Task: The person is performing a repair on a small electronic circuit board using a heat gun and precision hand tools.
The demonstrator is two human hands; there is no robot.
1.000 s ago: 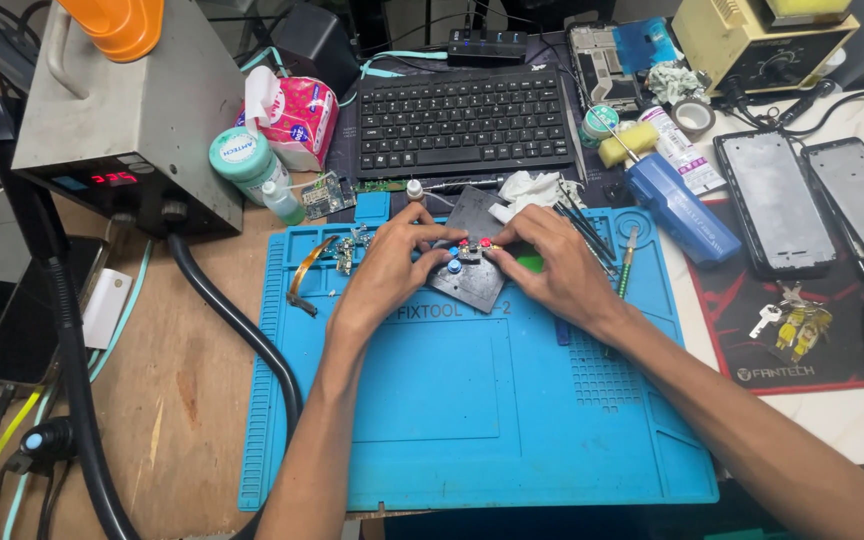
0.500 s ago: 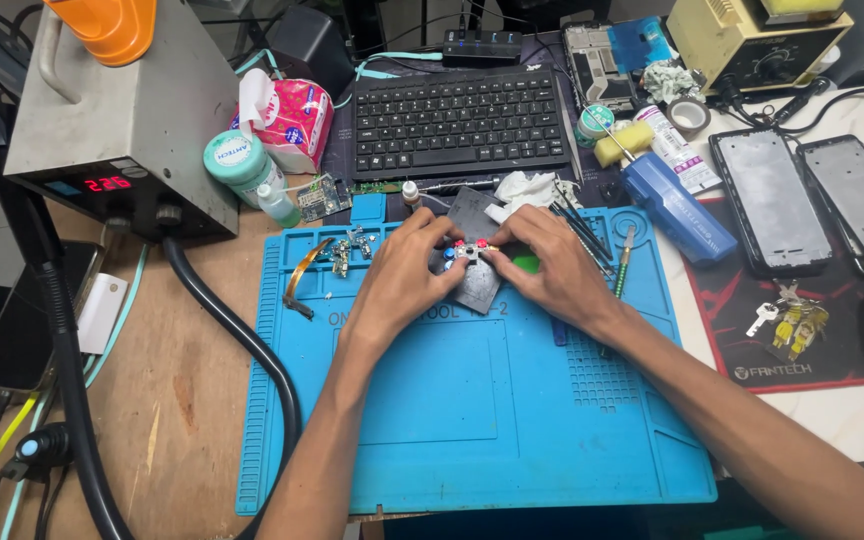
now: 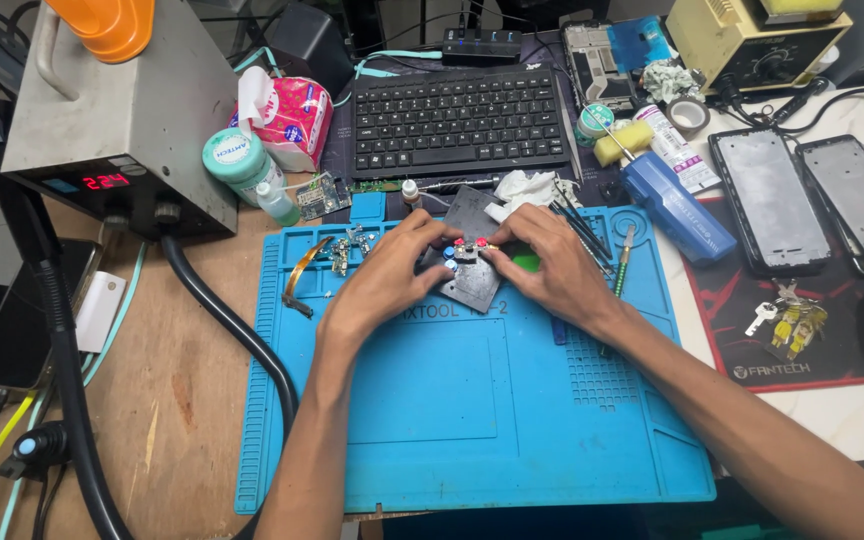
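1. Centrally in the head view, the left hand (image 3: 384,285) and the right hand (image 3: 550,268) meet over a small dark fixture plate (image 3: 472,270) that lies on the upper middle of a blue silicone repair mat (image 3: 472,400).
2. Both hands are curled, with fingertips pinched on the plate's top edge, where tiny red and blue knobs (image 3: 462,247) show between the thumbs; the left hand grips from the left side and the right hand from the right.
3. The plate rests flat on the mat, slightly turned, just below a second dark plate (image 3: 470,205) near the mat's upper rim.
4. Left of the hands, on the mat, lie an orange flex cable (image 3: 302,275) and a small cluster of metal parts (image 3: 347,252).
5. Right of the right hand, tweezers and thin tools (image 3: 592,232) rest at the mat's edge, and a blue bottle (image 3: 677,210) lies on its side just beyond them.
6. Above the mat sits a black keyboard (image 3: 457,120), with a crumpled white tissue (image 3: 524,188) between it and the hands.
7. At upper left stands a grey hot-air station (image 3: 122,120) with a red display, its black hose (image 3: 222,320) curving down over the wooden worktop (image 3: 172,400).
8. Near it are a teal-capped bottle (image 3: 240,160) and a pink tissue pack (image 3: 292,120).
9. At far right, two phone frames (image 3: 812,195) lie side by side, well apart from the hands.
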